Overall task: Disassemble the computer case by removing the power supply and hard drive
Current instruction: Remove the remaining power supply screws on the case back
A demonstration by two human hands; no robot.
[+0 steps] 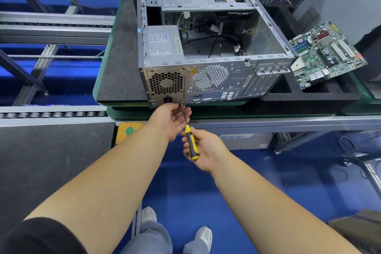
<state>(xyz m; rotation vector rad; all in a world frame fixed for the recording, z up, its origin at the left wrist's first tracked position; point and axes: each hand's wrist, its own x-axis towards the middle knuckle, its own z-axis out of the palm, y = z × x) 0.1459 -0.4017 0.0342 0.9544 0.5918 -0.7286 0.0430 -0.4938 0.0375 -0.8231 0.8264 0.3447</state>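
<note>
Grey sheet steel forms the computer case (208, 47), which lies on its side with the open face up on a dark mat (119, 64) edged in green, toward 12 o'clock from the person. Inside it, at about 9 o'clock within the case, sits the power supply (164, 42), its label facing up and its honeycomb fan grille (166, 83) showing through the rear panel that faces the person. Loose black and yellow cables (218, 39) lie on the case floor at the middle. At the grille's lower right corner, the tip of a screwdriver (190, 140) meets the panel; its yellow and black handle lies in the right hand (204, 148), whose fingers curl around it. The left hand (173, 117), just at 11 o'clock of the right one, pinches the metal shaft near the tip, the remaining fingers loosely extended. A bare motherboard (327, 53) rests tilted at 3 o'clock of the case, on a black foam tray (309, 97). At 7 o'clock of the case, a yellow box with a green button (129, 131) sits beside the roller conveyor (53, 114).
</note>
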